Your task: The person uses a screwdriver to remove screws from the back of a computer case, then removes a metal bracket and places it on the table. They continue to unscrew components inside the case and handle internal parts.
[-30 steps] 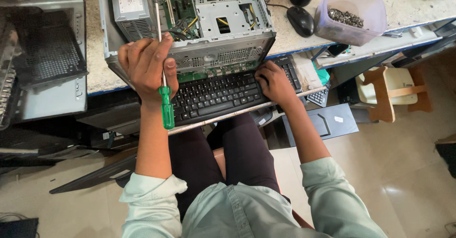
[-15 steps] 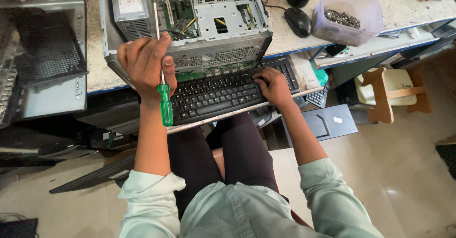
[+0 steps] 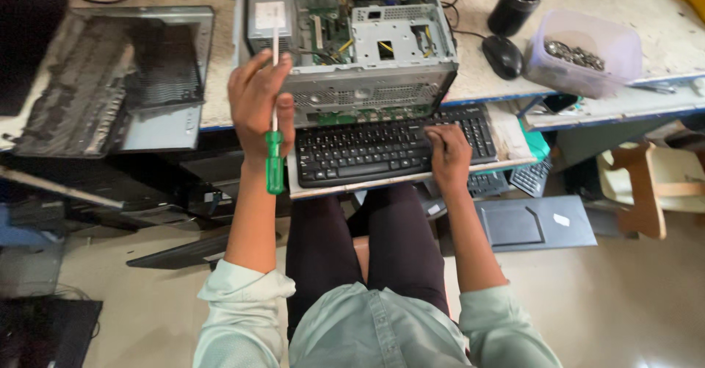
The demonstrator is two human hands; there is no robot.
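Two hands: left hand (image 3: 257, 103) fingers around screwdriver (image 3: 274, 164), right hand (image 3: 449, 155) on keyboard (image 3: 367, 151)

Soft, even daylight, sharp centre, mild wide-angle bending at edges, dim shadow under the bench.

Pale speckled workbench (image 3: 646, 15), beige tiled floor (image 3: 624, 294), wooden stool (image 3: 650, 192)

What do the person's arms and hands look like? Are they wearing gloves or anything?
No gloves: the left hand and right hand are bare, with no rings or watch that I can see. Both forearms are uncovered. The pale green shirt sleeves are rolled up in bunched folds near the elbows.
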